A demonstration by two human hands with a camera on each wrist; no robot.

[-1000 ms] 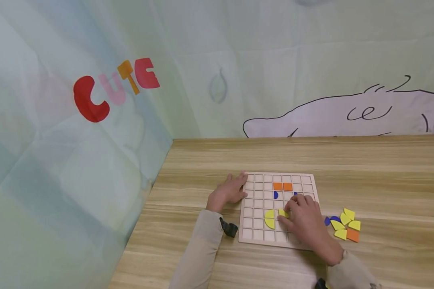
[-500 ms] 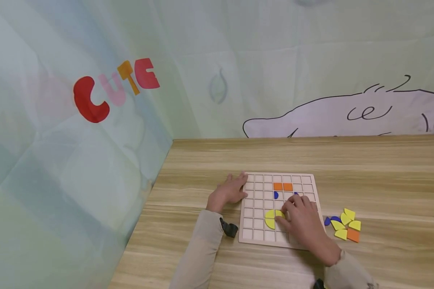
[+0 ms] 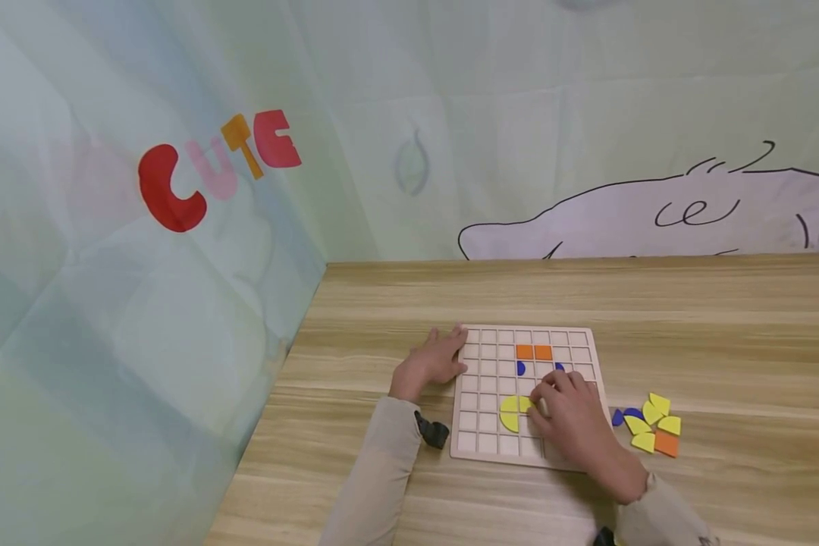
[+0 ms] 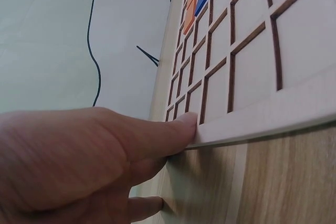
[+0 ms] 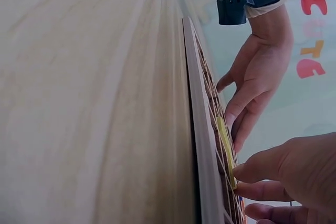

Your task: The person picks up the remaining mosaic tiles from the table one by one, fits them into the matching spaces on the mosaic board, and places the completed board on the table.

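A pale wooden grid board [image 3: 469, 425] lies on the table. My left hand [image 3: 433, 359] rests at its left edge; in the left wrist view the left thumb [image 4: 181, 128] lies on the board's rim. Over the board's right half, my right hand [image 3: 573, 421] pinches a yellow quarter-circle piece [image 3: 525, 403], partly hidden by its fingers. Directly left of that piece sit two yellow quarter-circle pieces [image 3: 509, 413], one above the other. Farther up the grid are two orange square pieces [image 3: 534, 353], a blue half-circle piece [image 3: 521, 368] and another blue piece [image 3: 560, 367], partly covered.
Right of the board, loose yellow quarter-circle pieces [image 3: 643, 441], blue pieces [image 3: 617, 418] and an orange square [image 3: 666, 444] lie in a small group on the wooden table [image 3: 744, 341]. Printed fabric walls [image 3: 396, 189] stand behind the table and at its left.
My right hand has shifted slightly left, bringing the yellow quarter-circle piece up against the yellow pair. My left hand stays at the board's edge.
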